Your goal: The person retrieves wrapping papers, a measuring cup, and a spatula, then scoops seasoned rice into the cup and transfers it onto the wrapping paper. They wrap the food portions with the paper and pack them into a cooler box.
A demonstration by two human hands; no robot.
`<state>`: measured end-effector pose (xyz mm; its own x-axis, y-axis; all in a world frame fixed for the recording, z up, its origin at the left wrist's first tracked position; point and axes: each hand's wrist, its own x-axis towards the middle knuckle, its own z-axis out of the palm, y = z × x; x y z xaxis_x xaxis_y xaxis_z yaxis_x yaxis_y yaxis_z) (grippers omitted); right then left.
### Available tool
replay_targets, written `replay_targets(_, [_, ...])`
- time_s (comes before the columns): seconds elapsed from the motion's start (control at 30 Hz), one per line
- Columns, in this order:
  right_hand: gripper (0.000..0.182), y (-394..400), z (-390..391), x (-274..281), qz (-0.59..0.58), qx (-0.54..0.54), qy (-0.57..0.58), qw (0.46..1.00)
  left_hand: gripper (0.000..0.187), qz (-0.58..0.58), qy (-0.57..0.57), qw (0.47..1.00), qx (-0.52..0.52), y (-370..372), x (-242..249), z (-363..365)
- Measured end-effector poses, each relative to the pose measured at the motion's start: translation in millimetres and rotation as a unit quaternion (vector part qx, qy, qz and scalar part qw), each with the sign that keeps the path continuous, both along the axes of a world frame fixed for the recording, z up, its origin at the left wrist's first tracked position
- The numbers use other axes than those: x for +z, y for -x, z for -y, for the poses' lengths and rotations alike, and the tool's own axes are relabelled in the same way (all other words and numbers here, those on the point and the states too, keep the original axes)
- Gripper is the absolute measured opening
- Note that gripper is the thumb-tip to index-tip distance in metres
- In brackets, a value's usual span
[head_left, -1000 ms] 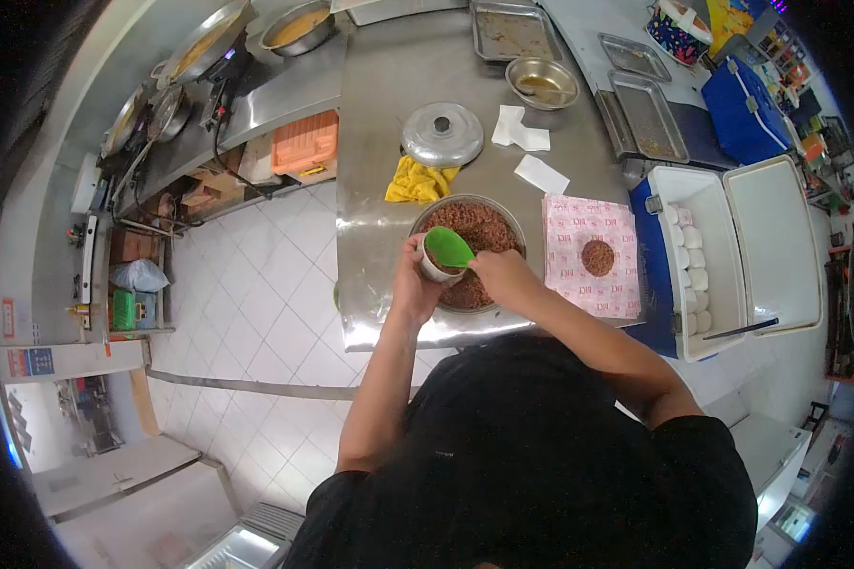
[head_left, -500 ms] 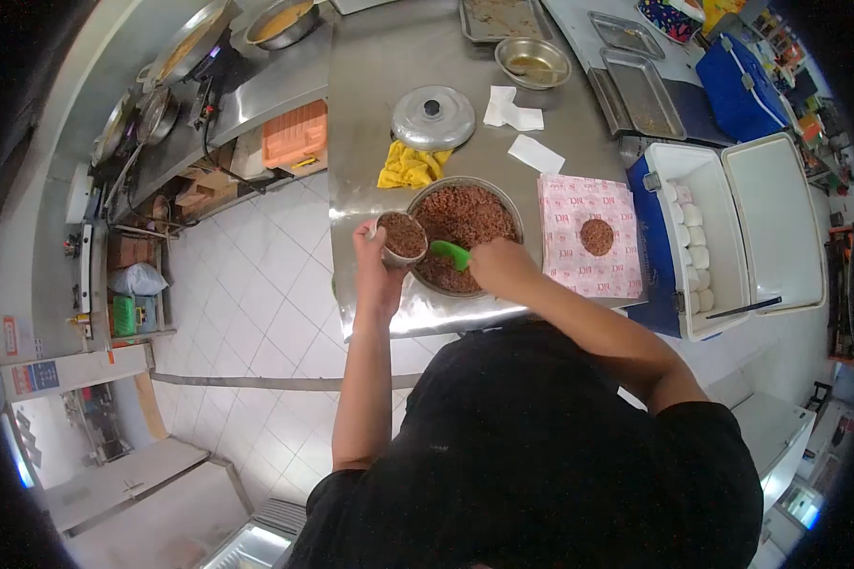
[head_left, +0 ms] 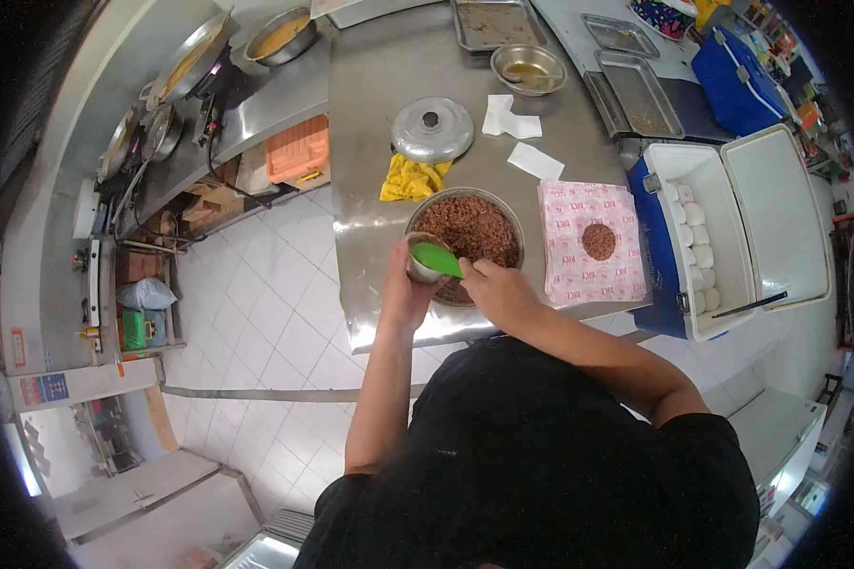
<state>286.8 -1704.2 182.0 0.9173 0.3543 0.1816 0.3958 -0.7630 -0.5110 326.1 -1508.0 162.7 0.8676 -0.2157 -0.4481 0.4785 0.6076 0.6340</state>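
My left hand (head_left: 406, 292) is wrapped round a small cup (head_left: 422, 274) over the left edge of a metal pot (head_left: 521, 248). In my right hand (head_left: 493, 290) is a green rice paddle (head_left: 437, 259), its blade lying across the cup's mouth and hiding most of what is inside. Reddish-brown rice (head_left: 479, 224) fills much of the pot. To the right, a flat round of the same rice (head_left: 599, 242) lies on a stack of pink printed wrapping paper (head_left: 566, 284).
A pot lid (head_left: 433, 142) and yellow cloth (head_left: 412, 180) lie beyond the pot. White papers (head_left: 536, 161) and a metal bowl (head_left: 529, 88) are further back. On the right, an open cooler (head_left: 662, 284) holds white wrapped bundles (head_left: 698, 235). Pans (head_left: 280, 38) stand at left.
My left hand has brought the cup right, towards the pot. The paddle has come up out of the rice onto the cup's mouth. Rice visible in the cup before is now mostly covered.
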Motion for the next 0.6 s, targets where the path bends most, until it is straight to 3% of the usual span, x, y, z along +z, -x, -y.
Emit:
replay_targets(0.1, [0.024, -14, 16, 15, 0.002, -0.053, -0.035, 0.998, 0.036, -0.023, 0.05, 0.998, 0.031, 4, 0, -3])
replay_targets(0.2, [0.031, -36, 27, 4, -0.093, -0.124, -0.106, 0.982, 0.034, -0.001, 0.05, 0.997, 0.058, 5, -6, -8])
replay_targets(0.3, [0.038, -30, 3, -6, -0.257, -0.02, -0.2, 0.945, 0.033, 0.056, -0.017, 0.997, 0.049, 5, -9, 3])
replay_targets(0.43, [0.04, -46, -11, -35, -0.148, -0.02, -0.044, 0.988, 0.034, 0.022, 0.026, 0.996, 0.081, 6, -11, 9])
replay_targets(0.6, [0.045, -82, 11, -52, -0.104, -0.01, 0.031, 0.994, 0.04, 0.06, 0.114, 0.989, 0.068, 10, -25, -15])
